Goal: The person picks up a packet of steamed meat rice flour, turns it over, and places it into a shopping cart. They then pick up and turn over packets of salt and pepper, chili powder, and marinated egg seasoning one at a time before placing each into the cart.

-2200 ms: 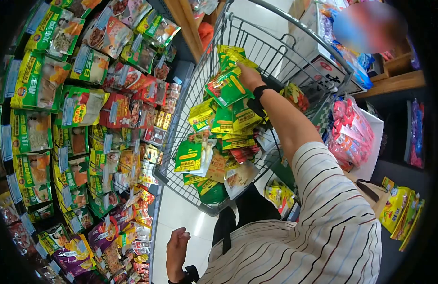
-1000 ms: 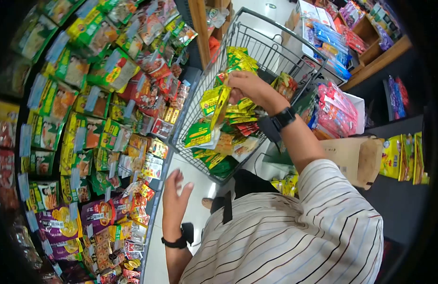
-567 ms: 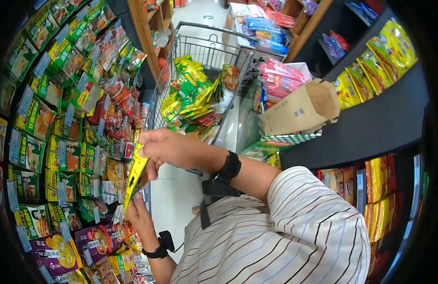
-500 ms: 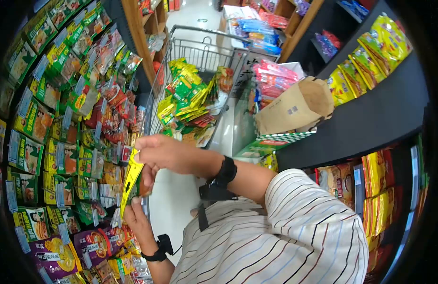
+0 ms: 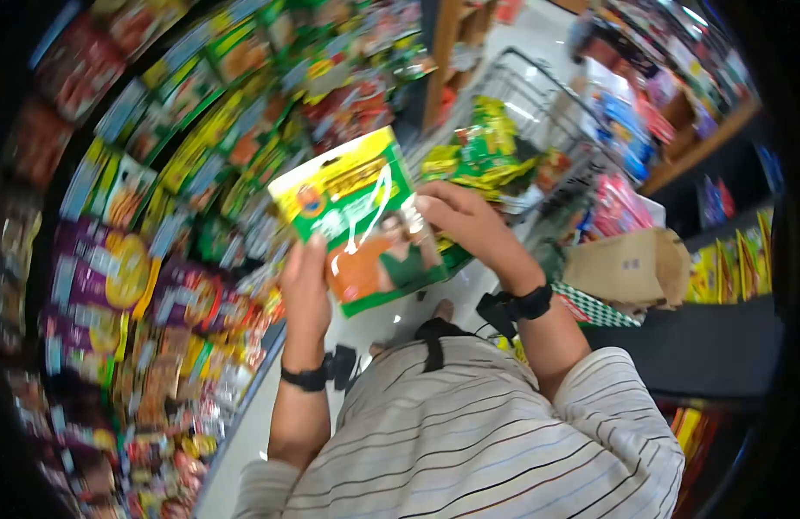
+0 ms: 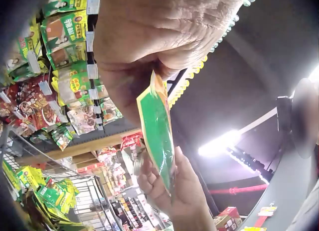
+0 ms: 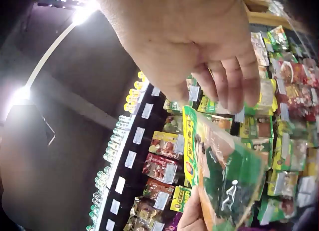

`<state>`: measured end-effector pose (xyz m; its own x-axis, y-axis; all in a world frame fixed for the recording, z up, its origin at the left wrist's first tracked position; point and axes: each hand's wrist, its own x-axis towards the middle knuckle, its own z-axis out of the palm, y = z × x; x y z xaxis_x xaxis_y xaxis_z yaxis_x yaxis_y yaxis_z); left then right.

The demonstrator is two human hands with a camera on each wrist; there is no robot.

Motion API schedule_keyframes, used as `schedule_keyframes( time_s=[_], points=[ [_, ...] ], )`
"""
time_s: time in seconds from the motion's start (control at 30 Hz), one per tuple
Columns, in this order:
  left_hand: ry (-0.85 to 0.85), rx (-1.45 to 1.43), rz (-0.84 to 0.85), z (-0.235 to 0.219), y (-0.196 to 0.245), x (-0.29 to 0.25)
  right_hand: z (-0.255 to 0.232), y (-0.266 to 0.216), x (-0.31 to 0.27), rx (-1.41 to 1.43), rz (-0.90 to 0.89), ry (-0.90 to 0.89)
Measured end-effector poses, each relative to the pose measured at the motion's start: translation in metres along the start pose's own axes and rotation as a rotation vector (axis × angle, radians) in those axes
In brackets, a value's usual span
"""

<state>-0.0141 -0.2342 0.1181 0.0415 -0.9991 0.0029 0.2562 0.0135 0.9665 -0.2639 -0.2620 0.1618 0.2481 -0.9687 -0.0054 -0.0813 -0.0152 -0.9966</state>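
A green and yellow packet (image 5: 356, 221) with a clear window faces the head camera, held up between both hands. My left hand (image 5: 306, 290) pinches its left edge, thumb on the front. At its right edge is my right hand (image 5: 473, 227), the thumb at the packet's side and the fingers bent behind. The left wrist view shows the packet (image 6: 157, 131) nearly edge-on, with the left hand (image 6: 164, 36) above and the right hand (image 6: 182, 191) below. In the right wrist view the packet (image 7: 224, 166) hangs tilted under the right hand (image 7: 189, 46).
Hanging packets (image 5: 114, 259) fill the shelves on the left. A wire shopping cart (image 5: 538, 73) with many green and yellow packets (image 5: 486, 143) stands ahead. To the right are a brown paper bag (image 5: 620, 264), pink packages (image 5: 620, 206) and a dark shelf (image 5: 703, 346).
The right hand has brought a packet from the cart over to the left hand. The packet has turned from edge-on to face the head camera, and the view has swung.
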Motion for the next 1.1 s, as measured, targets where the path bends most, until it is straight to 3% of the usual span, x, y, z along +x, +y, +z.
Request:
schedule_keyframes(
  time_s=[0.07, 0.13, 0.33, 0.43, 0.6, 0.8, 1.1],
  points=[
    [0.045, -0.043, -0.003, -0.001, 0.008, -0.004, 0.019, -0.004, -0.002, 0.111, 0.016, -0.145],
    [0.031, -0.085, 0.006, -0.010, 0.010, -0.008, 0.030, 0.001, 0.001, 0.051, 0.062, -0.172],
    [0.109, -0.133, 0.029, -0.026, 0.021, -0.028, 0.059, 0.003, 0.009, 0.049, 0.095, -0.184],
    [0.098, -0.043, -0.060, -0.047, 0.025, -0.040, 0.072, 0.001, 0.013, 0.090, 0.053, -0.197],
    [0.080, -0.009, -0.005, -0.061, 0.024, -0.052, 0.099, 0.004, 0.021, 0.231, -0.017, -0.214],
    [0.138, 0.024, 0.067, -0.072, 0.034, -0.066, 0.113, 0.002, 0.025, 0.082, -0.062, -0.300],
    [0.140, 0.040, 0.092, -0.085, 0.032, -0.074, 0.124, -0.002, 0.020, 0.113, -0.033, -0.287]
  ],
)
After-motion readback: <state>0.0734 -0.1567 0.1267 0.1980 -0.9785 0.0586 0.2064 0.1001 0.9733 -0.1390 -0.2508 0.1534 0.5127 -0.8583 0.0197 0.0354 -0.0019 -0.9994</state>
